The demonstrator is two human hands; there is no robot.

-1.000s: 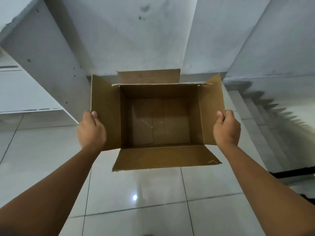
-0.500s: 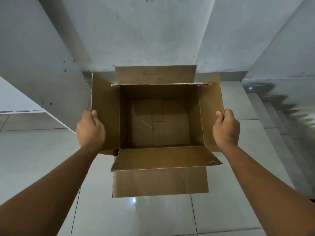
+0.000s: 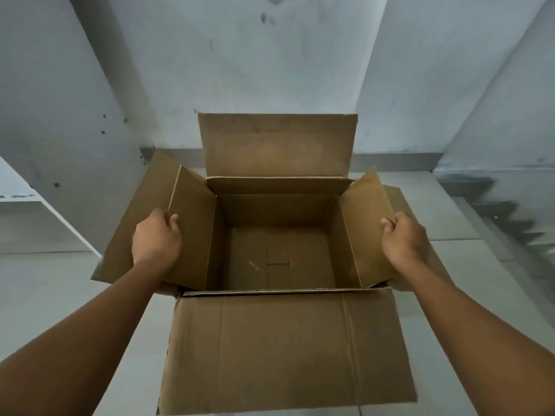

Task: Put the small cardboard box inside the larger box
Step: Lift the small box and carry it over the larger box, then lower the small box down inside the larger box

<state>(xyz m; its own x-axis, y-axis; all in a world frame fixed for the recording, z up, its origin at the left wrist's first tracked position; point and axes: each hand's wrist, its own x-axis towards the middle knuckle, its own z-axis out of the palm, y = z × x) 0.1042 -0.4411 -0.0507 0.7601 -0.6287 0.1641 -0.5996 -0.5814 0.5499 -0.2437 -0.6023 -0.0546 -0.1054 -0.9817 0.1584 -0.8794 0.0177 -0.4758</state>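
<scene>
Head view shows the small cardboard box, open and empty, held by its side flaps: the left hand is closed on the flap at 9 o'clock, the right hand on the flap at 3 o'clock. It sits within the spread flaps of the larger box, whose big flaps lie at 12 and 6 o'clock. The step looks like the final lowering; next, both hands would need to let go of the flaps once it seats.
</scene>
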